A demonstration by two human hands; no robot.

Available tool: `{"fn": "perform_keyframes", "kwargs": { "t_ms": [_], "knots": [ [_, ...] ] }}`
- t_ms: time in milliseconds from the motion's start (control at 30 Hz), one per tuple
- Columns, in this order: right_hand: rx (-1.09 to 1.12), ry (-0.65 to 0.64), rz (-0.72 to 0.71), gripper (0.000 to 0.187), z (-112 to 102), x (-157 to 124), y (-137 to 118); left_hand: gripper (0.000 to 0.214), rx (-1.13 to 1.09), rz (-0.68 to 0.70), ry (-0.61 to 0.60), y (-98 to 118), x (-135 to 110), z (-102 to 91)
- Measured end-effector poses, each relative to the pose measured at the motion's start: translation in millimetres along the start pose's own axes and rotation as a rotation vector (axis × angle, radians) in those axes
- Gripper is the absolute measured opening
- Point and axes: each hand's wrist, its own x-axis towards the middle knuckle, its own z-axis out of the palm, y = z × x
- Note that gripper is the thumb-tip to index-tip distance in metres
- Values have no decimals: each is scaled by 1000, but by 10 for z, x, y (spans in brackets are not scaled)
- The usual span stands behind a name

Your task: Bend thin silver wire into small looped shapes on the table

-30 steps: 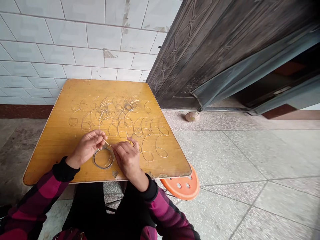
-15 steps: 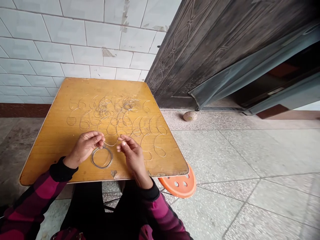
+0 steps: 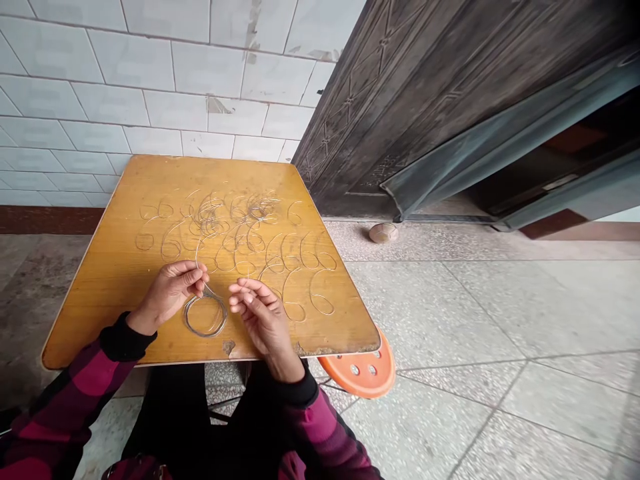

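Note:
My left hand (image 3: 177,285) is closed in a pinch on a thin bent wire (image 3: 197,251). The wire rises in a curve above the fingers, and its lower end slants down toward my right hand. My right hand (image 3: 260,312) hovers just to the right, fingers loosely curled and apart, with no wire plainly between them. Below and between the hands, a coil of grey wire (image 3: 205,335) lies near the table's front edge. Many curled wire pieces (image 3: 320,293) are spread over the table beyond my hands, some bunched in a tangle (image 3: 260,210).
The wooden table (image 3: 100,313) has a chipped front edge and stands by a white tiled wall (image 3: 145,63). An orange stool (image 3: 365,380) is partly under its right corner. A roundish object (image 3: 383,233) sits on the floor near the dark door (image 3: 360,133).
The wire in my left hand has swung from hanging between both hands to standing upward. My right hand has come off it, moving slightly down and left, fingers loosened.

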Motion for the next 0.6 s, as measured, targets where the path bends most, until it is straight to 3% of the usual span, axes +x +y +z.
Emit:
{"fn": "perform_keyframes", "kwargs": {
  "t_ms": [133, 300, 600],
  "knots": [
    [-112, 34, -88, 14, 21, -5, 9, 25, -28, -22, -19, -21, 3, 1],
    [-152, 69, -59, 20, 32, 76, -64, 25, -36, -27, -54, -70, -17, 56],
    [-529, -52, -166, 20, 60, 235, -140, 31, 53, 91, 9, -93, -27, 66]
  ]
}}
